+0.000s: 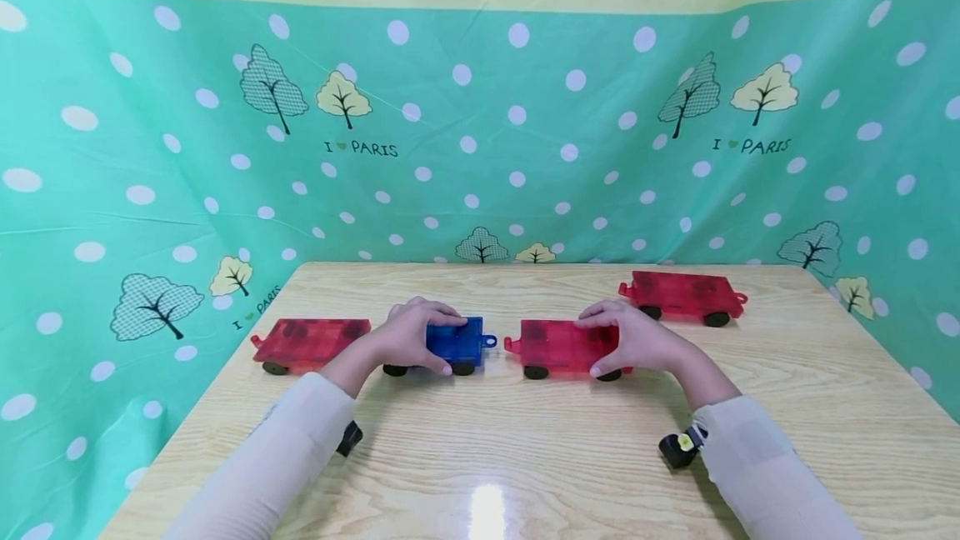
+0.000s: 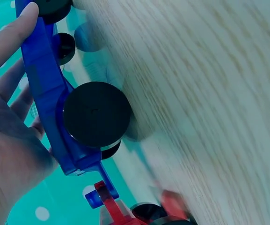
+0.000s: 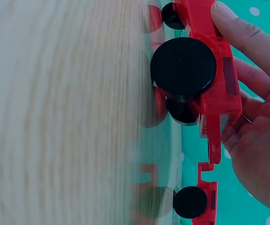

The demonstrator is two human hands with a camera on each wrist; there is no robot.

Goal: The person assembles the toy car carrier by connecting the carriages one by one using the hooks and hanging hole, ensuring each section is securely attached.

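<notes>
The left hand (image 1: pixel 412 332) grasps the blue car (image 1: pixel 461 344), seemingly hooked to the nine-o'clock red car (image 1: pixel 311 344); the right hand (image 1: pixel 639 336) grasps the middle red car (image 1: pixel 551 344), unlinked, like the two-o'clock red car (image 1: pixel 686 293).

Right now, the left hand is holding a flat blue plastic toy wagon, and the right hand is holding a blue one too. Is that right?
Not quite: the right hand is holding a flat red plastic toy wagon, not a blue one, as the head view shows. The left hand is indeed holding a flat blue plastic toy wagon.
</notes>
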